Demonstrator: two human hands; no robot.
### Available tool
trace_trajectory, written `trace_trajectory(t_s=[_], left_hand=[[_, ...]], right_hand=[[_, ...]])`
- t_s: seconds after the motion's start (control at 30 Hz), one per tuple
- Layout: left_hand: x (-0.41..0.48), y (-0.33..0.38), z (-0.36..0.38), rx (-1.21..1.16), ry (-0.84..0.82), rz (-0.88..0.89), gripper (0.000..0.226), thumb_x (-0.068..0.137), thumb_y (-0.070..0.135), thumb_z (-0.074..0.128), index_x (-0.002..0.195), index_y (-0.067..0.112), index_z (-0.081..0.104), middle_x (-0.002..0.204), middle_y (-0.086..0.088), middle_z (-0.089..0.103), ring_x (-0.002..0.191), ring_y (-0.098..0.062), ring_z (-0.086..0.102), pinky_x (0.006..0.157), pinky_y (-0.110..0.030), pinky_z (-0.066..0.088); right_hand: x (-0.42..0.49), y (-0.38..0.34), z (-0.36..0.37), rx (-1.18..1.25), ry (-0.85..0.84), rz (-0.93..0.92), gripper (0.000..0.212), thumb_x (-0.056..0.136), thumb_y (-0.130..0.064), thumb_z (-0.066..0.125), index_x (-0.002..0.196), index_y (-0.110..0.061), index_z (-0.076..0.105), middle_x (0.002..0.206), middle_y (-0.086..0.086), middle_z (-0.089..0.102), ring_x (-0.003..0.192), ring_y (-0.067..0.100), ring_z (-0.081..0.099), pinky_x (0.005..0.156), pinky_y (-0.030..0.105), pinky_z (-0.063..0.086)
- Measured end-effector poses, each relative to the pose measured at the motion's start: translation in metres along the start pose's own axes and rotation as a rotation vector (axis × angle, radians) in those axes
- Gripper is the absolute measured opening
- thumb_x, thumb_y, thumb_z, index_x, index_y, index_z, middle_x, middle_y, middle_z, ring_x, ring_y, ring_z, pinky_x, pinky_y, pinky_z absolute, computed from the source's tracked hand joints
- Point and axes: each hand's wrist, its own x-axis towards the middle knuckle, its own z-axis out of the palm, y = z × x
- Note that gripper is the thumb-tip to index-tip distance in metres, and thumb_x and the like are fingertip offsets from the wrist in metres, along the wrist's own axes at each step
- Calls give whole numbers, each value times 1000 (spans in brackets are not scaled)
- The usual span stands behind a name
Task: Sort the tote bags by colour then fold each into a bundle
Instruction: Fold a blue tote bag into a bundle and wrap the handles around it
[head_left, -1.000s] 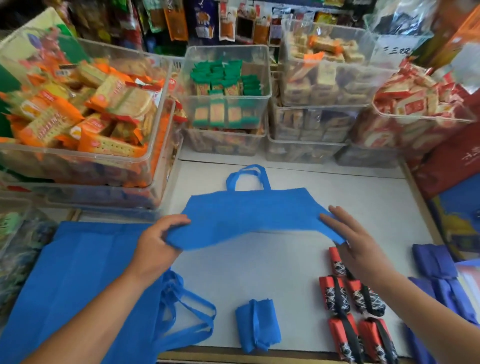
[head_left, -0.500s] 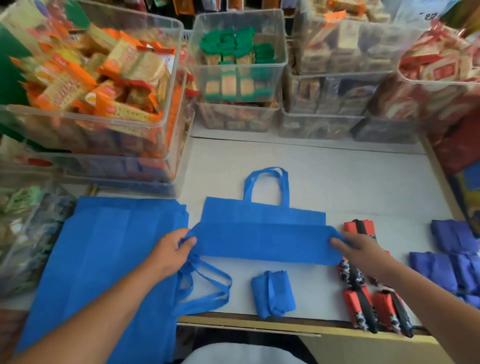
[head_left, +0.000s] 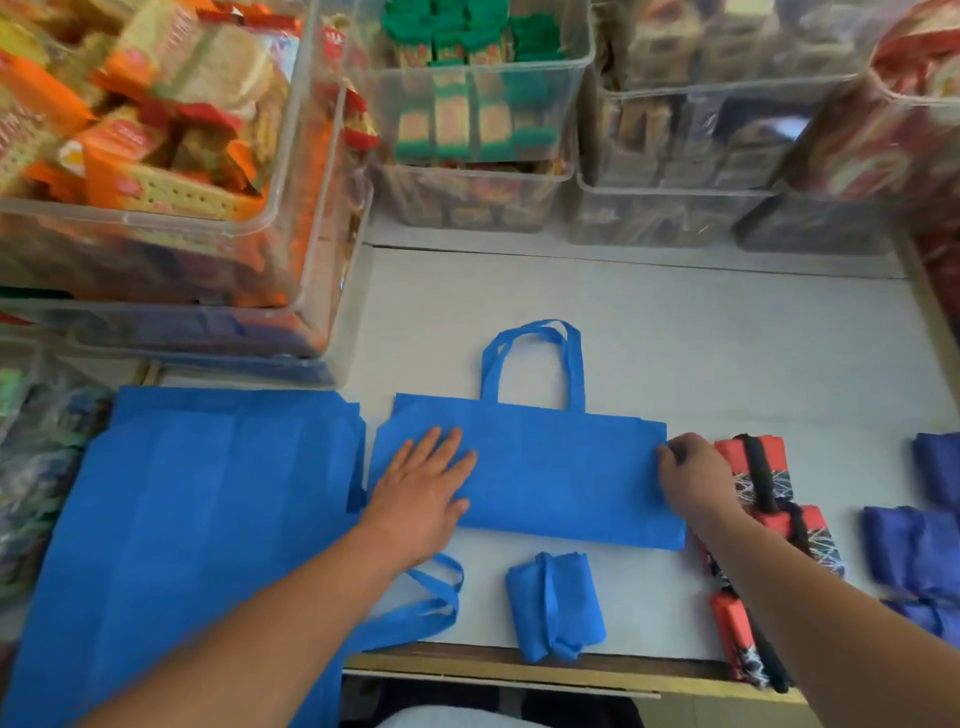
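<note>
**Blue tote bag (head_left: 524, 467) half-folded, more to go**

It lies mid-desk (head_left: 675, 338), folded once, handles pointing away. The left hand (head_left: 421, 493) presses flat on it, grip open. The right hand (head_left: 691, 478) pinches its right edge. Done, I'd judge: one blue bundle (head_left: 553, 605), red-and-black bundles (head_left: 763, 493), purple bundles (head_left: 909, 540). Left: the flat blue totes (head_left: 182, 519) beside it.

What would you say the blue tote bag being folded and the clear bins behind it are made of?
The blue tote bag looks like thin non-woven synthetic fabric, probably polypropylene: matte, no weave visible, holding flat sharp folds. The clear bins look like rigid transparent plastic, glossy: contents show through and the rims catch light.
</note>
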Motion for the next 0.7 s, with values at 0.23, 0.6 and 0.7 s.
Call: trace_trajectory(t_s=[0.23,0.6,0.7], left_hand=[[14,-6,37,84,-140,-92,67,107,49,30,162,37,-8,168,6,-26,155,-23,-23,127,-49,-7],[8,-50,52,89,207,344,59,67,27,92,122,22,71,130,-9,61,124,-27,47,105,-62,46],[9,-46,45,139,232,352,67,52,13,92,116,15,73,122,-9,64,115,-28,53,93,-57,56]], right_hand=[[-32,-3,55,-578,-71,-556,66,95,-50,48,156,-30,37,168,12,20,154,41,18,122,57,21],[-4,18,92,-629,-171,-536,73,84,-83,6,150,-61,-17,164,-16,-31,152,21,-30,122,52,-16],[3,13,85,-589,-216,-563,73,85,-84,9,152,-62,-11,163,-18,-31,152,19,-30,123,53,-14]])
